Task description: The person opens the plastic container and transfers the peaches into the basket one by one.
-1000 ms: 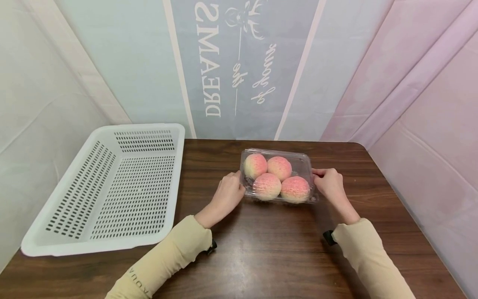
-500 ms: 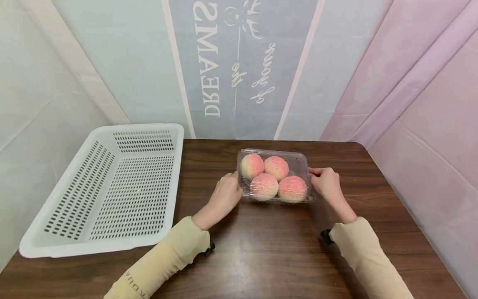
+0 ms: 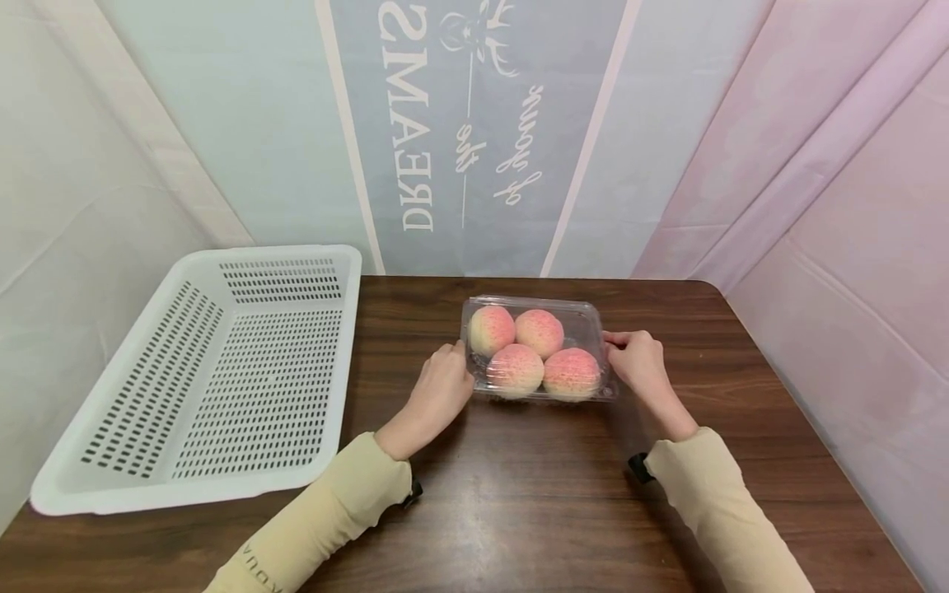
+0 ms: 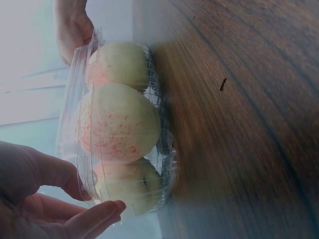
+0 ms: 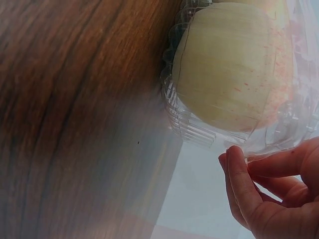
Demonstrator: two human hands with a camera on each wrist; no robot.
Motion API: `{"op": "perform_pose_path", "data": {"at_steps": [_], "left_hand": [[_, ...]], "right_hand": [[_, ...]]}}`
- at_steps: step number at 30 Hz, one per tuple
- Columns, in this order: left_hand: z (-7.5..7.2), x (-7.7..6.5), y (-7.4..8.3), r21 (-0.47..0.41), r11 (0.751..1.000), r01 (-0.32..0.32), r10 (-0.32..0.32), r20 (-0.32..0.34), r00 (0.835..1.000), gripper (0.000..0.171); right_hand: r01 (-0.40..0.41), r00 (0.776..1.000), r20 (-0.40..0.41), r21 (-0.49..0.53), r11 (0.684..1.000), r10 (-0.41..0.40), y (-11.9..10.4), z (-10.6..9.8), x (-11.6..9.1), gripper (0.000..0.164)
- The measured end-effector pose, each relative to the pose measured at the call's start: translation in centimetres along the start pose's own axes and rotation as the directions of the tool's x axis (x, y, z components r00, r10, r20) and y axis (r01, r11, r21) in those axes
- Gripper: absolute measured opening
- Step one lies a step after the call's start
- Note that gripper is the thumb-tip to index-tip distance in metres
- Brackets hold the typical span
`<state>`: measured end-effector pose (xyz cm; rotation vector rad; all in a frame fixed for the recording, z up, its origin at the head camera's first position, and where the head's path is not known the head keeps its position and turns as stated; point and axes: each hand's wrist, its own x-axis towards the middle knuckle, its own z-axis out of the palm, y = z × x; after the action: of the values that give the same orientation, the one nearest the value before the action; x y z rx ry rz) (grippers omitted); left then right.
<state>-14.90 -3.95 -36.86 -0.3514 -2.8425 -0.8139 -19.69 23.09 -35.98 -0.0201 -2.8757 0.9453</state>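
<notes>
A clear plastic clamshell box (image 3: 582,329) with several pink-and-cream peaches (image 3: 515,369) inside lies near the back of the dark wooden table, its lid down. My left hand (image 3: 439,387) holds its left end; in the left wrist view the thumb and fingers (image 4: 102,214) pinch the box rim. At the opposite end, my right hand (image 3: 639,362) pinches the rim between thumb and fingertips (image 5: 237,157). Whether the box rests fully on the table or is slightly raised, I cannot tell.
A white perforated plastic basket (image 3: 348,362) stands on the left side of the wooden table (image 3: 519,511). Behind the table hangs a printed cloth backdrop (image 3: 467,148), and pale cloth walls (image 3: 853,272) rise on both sides.
The box and both hands have shifted slightly left together. The grip at each end looks the same. The whole head view has also drifted a little.
</notes>
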Motion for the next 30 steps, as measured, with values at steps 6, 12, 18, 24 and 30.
{"op": "perform_pose_path", "data": {"at_steps": [6,12,18,24,30], "left_hand": [[0.0,-0.1,-0.1,0.008,1.000,0.004,-0.004,-0.016,1.000,0.041],[-0.1,-0.2,-0.4,0.005,1.000,0.016,-0.016,-0.014,1.000,0.042],[-0.3,-0.3,-0.7,-0.002,1.000,0.016,-0.016,-0.010,1.000,0.042],[-0.2,-0.2,-0.9,0.003,1.000,0.031,-0.031,-0.021,0.999,0.042],[-0.3,-0.2,-1.0,0.001,0.999,0.050,-0.050,-0.025,0.998,0.043]], "right_hand": [[0.003,1.000,0.001,0.000,1.000,-0.003,-0.2,0.3,0.3,0.029],[0.005,1.000,0.023,0.009,1.000,-0.005,-0.3,0.5,0.4,0.029],[-0.013,0.998,0.055,0.031,0.999,0.011,-0.5,0.5,0.6,0.030],[0.000,0.999,0.053,0.032,1.000,-0.002,-0.7,0.8,0.8,0.029],[0.001,0.998,0.069,0.049,0.999,-0.004,-0.7,1.1,1.0,0.030]]}}
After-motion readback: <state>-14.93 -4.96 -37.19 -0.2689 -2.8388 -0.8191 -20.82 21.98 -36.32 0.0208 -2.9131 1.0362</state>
